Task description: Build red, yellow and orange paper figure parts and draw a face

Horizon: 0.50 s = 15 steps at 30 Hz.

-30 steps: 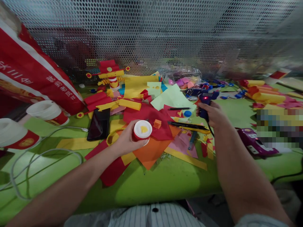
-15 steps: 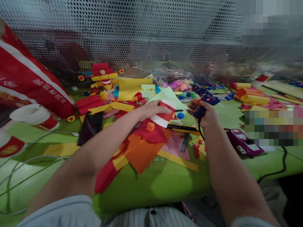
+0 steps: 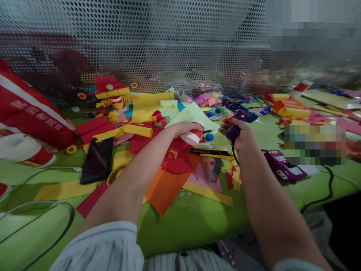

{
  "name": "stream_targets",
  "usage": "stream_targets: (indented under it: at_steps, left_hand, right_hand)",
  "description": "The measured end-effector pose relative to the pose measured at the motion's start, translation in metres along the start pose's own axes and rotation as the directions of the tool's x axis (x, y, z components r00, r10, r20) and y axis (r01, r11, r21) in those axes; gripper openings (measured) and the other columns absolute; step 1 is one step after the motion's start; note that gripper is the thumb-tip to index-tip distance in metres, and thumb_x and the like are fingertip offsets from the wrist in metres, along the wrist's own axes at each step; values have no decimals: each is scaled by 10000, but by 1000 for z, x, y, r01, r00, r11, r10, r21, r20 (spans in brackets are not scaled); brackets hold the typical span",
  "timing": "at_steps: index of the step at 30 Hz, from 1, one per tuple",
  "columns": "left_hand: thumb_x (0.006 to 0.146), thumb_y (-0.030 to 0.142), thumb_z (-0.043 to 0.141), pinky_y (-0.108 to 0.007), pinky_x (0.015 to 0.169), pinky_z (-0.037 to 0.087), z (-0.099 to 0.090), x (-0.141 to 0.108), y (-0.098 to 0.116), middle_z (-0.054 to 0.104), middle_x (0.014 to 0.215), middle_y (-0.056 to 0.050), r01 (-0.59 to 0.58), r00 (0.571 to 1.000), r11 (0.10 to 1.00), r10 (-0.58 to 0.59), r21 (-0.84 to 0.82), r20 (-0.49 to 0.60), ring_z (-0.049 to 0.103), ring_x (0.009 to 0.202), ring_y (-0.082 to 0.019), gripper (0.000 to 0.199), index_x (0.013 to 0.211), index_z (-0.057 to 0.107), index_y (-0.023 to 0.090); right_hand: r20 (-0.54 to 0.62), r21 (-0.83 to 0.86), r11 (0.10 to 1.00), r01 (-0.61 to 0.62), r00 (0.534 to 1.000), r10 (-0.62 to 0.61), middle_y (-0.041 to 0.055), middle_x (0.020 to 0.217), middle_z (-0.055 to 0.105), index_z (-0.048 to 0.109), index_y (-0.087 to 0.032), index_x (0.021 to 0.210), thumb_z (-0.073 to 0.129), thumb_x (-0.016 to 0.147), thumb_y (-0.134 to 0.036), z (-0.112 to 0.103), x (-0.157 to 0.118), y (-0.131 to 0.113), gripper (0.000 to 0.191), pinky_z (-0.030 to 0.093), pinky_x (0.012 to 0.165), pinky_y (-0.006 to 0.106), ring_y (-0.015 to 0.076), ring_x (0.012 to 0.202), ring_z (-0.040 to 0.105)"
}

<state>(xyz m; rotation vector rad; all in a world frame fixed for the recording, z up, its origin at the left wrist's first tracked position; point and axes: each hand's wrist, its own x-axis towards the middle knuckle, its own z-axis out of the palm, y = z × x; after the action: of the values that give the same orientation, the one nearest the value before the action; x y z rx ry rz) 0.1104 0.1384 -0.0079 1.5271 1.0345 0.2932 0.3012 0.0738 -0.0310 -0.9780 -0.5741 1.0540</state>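
My left hand is closed around a small red and white paper cup, tipped so that its white end points toward me. It is held over red and pale green paper. In my right hand is a blue hot glue gun with a red light glowing on its body; its black cord hangs down past my wrist. Between the hands are a black-and-yellow box cutter, a blue bottle cap and a pen. A small folded orange paper strip rests on the red sheet.
A paper figure with a red hat stands at the back left. A phone, white cable, paper cup and large red bag are at left. A purple power strip lies right. Perforated metal mesh stands behind the table.
The cup has turned in my left hand, so its white end now faces me more. My right hand still holds the glue gun. The view has shifted slightly.
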Motion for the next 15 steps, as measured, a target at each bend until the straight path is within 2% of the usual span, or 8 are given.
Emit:
stream_targets:
  at_steps: [8, 11, 15]
  left_hand:
    - [563, 353, 677, -252, 479, 401, -16, -15, -1, 629, 570, -8, 41, 999, 997, -40, 73, -15, 565, 503, -158, 224, 670, 616, 166]
    - [605, 358, 643, -239, 473, 398, -17, -18, 2, 616, 558, 3, 14, 1000, 1000, -14, 18, -9, 549, 486, -137, 195, 658, 602, 174]
    - [658, 348, 607, -230, 493, 417, -9, -14, 4, 618, 562, -5, 7, 997, 988, 4, -153, 77, 553, 488, -119, 178, 639, 578, 174]
  right_hand:
    - [-55, -23, 995, -94, 994, 92, 15, 622, 651, 583, -150, 692, 541, 707, -113, -2, 7, -3, 58, 556, 558, 248, 120, 537, 627]
    - [-99, -9, 998, -67, 993, 66, 8, 593, 639, 582, -152, 684, 507, 707, -94, 4, 0, -2, 98, 549, 537, 228, 109, 520, 616]
    - [-100, -24, 999, -36, 994, 34, -2, 579, 629, 577, -158, 672, 522, 694, -105, 10, -7, -3, 80, 552, 527, 244, 111, 505, 604]
